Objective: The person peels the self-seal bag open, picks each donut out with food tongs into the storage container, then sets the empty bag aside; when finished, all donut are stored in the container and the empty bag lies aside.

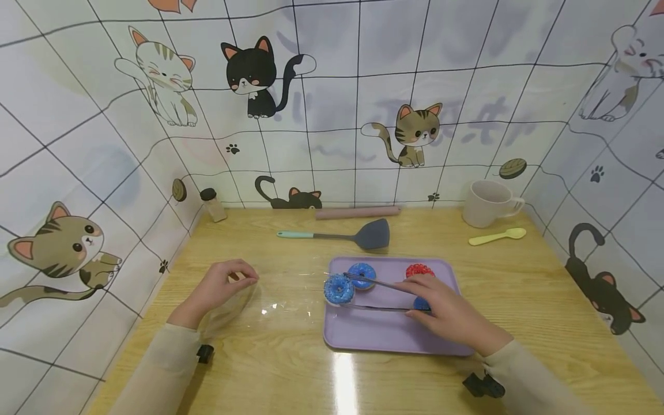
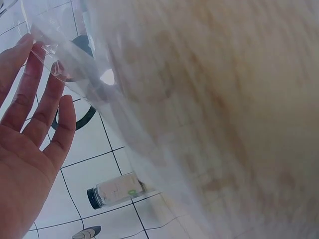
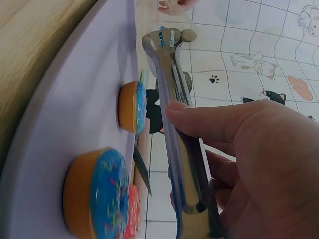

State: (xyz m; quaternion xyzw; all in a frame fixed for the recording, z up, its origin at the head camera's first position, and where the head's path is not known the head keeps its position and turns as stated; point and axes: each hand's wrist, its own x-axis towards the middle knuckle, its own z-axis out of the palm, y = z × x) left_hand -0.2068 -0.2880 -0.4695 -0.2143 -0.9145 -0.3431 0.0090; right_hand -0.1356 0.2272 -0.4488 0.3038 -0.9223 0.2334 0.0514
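Note:
My left hand (image 1: 220,286) pinches the edge of a clear plastic bag (image 1: 290,308) between thumb and fingers; in the left wrist view the bag (image 2: 129,129) stretches away from the fingertips. In my right hand (image 1: 451,311) are metal tongs (image 3: 174,119). Their tips reach a blue-iced toy donut (image 1: 339,290) at the left edge of the purple tray (image 1: 373,340), beside the bag's mouth. Behind it, a second blue donut (image 1: 363,275) lies on the tray. A red donut (image 1: 419,269) and another blue donut (image 3: 97,194) are partly covered by my right hand in the head view.
Beyond the tray lie a spatula (image 1: 373,235) and a rolling pin (image 1: 358,212). A mug (image 1: 485,204) and a yellow spoon (image 1: 498,236) are at the back right, a black-capped jar (image 1: 214,206) at the back left. Cat-patterned walls surround the wooden table (image 1: 280,369).

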